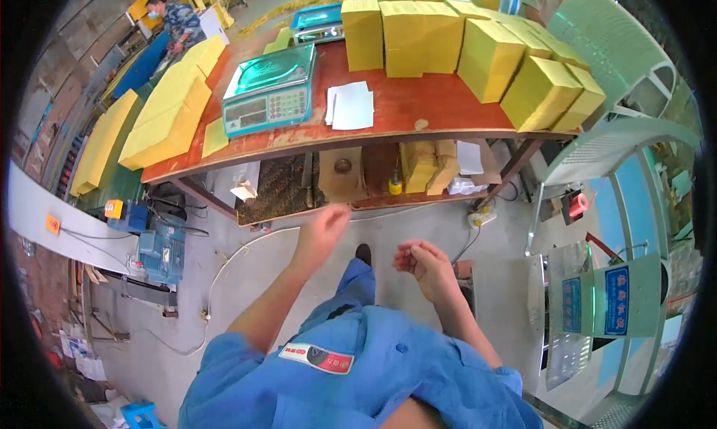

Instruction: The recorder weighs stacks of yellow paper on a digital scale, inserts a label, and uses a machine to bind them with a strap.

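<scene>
In front of my body, my left hand point(323, 236) is raised in the air below the table edge. Motion blurs its fingers, and nothing shows in it. Lower and to the right, my right hand point(424, 266) is held up with its fingers curled in and no object visible in them. Both hands are apart from the red-brown table point(403, 114). On it stand a teal digital scale point(270, 91), a small stack of white paper slips point(351, 106), and several yellow paper-wrapped blocks point(420, 39) along the back and right.
Yellow stacks point(166, 123) line the left end, beside a conveyor with a blue motor point(161, 251). Under the table is a shelf point(280, 188) with more bundles. Green metal chairs point(609, 156) stand at right. A cable point(216, 280) crosses the floor. Another person point(178, 24) works at far left.
</scene>
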Demonstrator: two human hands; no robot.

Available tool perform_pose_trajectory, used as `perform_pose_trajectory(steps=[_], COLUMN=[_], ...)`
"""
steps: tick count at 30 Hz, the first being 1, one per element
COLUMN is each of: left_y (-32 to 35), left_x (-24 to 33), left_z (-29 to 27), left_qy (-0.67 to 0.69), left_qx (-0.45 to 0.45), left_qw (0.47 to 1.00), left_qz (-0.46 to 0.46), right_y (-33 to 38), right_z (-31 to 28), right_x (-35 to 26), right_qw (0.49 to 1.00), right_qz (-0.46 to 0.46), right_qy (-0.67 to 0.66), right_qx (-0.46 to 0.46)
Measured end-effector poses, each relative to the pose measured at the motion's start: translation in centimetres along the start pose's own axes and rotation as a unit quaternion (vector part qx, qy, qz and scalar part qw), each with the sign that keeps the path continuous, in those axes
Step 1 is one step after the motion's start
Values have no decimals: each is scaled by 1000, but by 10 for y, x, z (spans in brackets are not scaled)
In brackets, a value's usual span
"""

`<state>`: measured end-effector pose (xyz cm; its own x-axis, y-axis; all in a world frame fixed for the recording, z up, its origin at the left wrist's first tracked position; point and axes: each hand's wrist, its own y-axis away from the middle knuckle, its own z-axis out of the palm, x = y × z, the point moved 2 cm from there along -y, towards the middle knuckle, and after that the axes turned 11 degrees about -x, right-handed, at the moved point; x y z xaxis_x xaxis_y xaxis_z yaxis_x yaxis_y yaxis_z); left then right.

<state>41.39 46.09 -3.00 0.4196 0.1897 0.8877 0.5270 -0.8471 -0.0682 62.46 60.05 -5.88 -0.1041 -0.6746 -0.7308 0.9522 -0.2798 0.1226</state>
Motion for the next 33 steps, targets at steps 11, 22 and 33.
perform_pose_trajectory(steps=[11,22,33], left_y=[-316,-319,-321], left_x=[-41,-49,-52], left_z=[-10,-8,-8], left_qy=[-319,-321,-291], left_qx=[-4,-21,35], left_qw=[944,941,948], left_qz=[-81,-110,-126], right_y=[-204,-316,-375], right_z=[-22,-64,-82], right_x=[-56,-118,-134], right_qw=[998,986,977], right_qz=[10,-6,56], right_qy=[-21,156,200], right_qx=[52,64,38])
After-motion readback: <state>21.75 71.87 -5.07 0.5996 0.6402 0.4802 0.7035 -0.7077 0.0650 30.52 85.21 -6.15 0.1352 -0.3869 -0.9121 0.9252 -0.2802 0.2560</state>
